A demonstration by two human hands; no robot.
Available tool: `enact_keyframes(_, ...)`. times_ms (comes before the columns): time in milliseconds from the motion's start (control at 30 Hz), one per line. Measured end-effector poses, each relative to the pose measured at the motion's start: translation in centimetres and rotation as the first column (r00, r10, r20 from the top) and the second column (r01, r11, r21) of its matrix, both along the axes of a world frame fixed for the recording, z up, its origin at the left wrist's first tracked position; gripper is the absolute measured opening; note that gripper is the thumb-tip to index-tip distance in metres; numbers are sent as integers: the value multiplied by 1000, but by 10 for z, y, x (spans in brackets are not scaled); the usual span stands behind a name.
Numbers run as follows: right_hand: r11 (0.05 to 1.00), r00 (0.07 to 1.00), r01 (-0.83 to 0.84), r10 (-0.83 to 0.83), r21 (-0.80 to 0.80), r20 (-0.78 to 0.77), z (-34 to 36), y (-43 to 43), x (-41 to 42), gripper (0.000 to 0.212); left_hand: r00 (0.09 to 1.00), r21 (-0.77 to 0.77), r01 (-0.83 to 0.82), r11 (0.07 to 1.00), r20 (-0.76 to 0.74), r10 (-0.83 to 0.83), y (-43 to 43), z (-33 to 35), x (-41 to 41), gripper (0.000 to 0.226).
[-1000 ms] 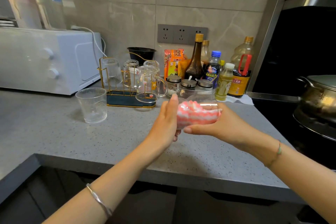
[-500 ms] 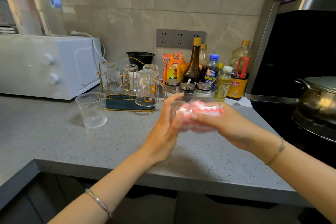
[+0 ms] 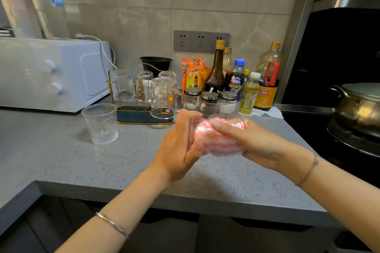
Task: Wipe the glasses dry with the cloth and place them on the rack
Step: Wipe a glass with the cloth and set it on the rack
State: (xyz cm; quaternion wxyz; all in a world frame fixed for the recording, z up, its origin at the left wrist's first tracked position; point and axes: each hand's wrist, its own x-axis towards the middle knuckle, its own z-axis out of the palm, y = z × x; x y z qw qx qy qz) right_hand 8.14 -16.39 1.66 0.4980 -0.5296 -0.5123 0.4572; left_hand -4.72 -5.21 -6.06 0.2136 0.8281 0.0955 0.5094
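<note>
Grip, left hand [image 3: 176, 148]: fingers curled round one end of the glass [image 3: 225, 117], which is held on its side above the worktop [image 3: 61, 160].
Grip, right hand [image 3: 255, 144]: clamped on the cloth [image 3: 218, 141], pink and white, bunched at the glass. Whether it is stuffed inside or wrapped round cannot be told.
Change: a second ago the left palm lay flat, fingers straight, against the end of the bundle. Now it closes round the glass.
Judgement: wiping is under way, likely by turning the glass against the cloth. It is not yet ready for racking.
Second glass [image 3: 100, 123]: upright on the worktop, just left of the rack [image 3: 144, 110], unmoved, apparently awaiting its wipe.
Rack: gold wire, dark tray. Carries upturned glasses [image 3: 121, 84] and a handled mug [image 3: 164, 98].
Beyond: bottles [image 3: 218, 74] behind, white oven [image 3: 51, 72] at left.
</note>
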Motion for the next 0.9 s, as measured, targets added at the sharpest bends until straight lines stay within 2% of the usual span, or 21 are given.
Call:
enact_keyframes(33, 1000, 1000, -11, 11, -17, -9, 0, -1, 2, 17, 1000, 48, 0, 999, -5, 0, 1, -1, -2, 59)
enact_keyframes(100, 1000, 999, 6, -7, 7, 51, 0, -1, 3, 19, 1000, 42, -7, 999, 6, 7, 1, -3, -2, 57)
enact_keyframes(167, 994, 984, 54, -69, 95, 166, 1, 0, 4, 23, 1000, -120, 14, 993, -3, -14, -6, -1, 3, 50)
enact_keyframes(200, 986, 960, 60, -101, 158, 261, 2, 0, 4, 22, 997, -285, 71, 956, 0, -74, -12, 3, 5, 50)
enact_keyframes(233, 974, 919, 46, -127, 220, 372, 3, 0, 4, 17, 988, -479, 144, 866, 19, -154, -17, 7, 8, 58)
enact_keyframes(300, 962, 834, -21, -133, 271, 536, 2, 1, 3, 10, 965, -772, 224, 595, 88, -248, -23, 17, 11, 78)
enact_keyframes(333, 959, 813, -47, -125, 278, 568, 1, 1, 2, 13, 962, -834, 229, 502, 114, -249, -24, 21, 12, 80)
enact_keyframes(367, 957, 804, -62, -121, 284, 582, -1, 2, 2, 16, 966, -855, 217, 470, 120, -228, -25, 23, 12, 80)
enact_keyframes(433, 953, 801, -71, -122, 295, 586, -4, 3, 1, 18, 982, -828, 172, 534, 105, -154, -26, 23, 13, 73)
enact_keyframes(500, 955, 849, -68, -97, 290, 519, -5, 3, -1, 19, 983, -724, 179, 666, 165, -85, -24, 17, 13, 58)
enact_keyframes(567, 969, 932, -44, -48, 244, 360, -4, 2, -2, 20, 975, -554, 191, 810, 203, -90, -21, 8, 11, 46)
enact_keyframes(633, 988, 980, -32, 1, 153, 200, -4, 2, 0, 18, 979, -335, 159, 929, 172, -106, -13, -1, 9, 53)
enact_keyframes(700, 996, 996, -42, 35, 75, 84, -3, 2, 3, 20, 990, -132, 109, 985, 101, -96, -4, -5, 4, 59)
enact_keyframes(767, 999, 999, -36, 35, 31, 34, -3, 3, 5, 25, 996, 10, 75, 997, 46, -76, 0, -6, -1, 59)
enact_keyframes(833, 1000, 999, -13, 12, 21, 33, -2, 5, 8, 23, 996, -7, 90, 996, -6, -90, 1, -4, -3, 56)
enact_keyframes(900, 1000, 997, 9, -10, 17, 71, 1, 7, 14, 20, 988, -213, 122, 969, -67, -139, -2, 0, 1, 54)
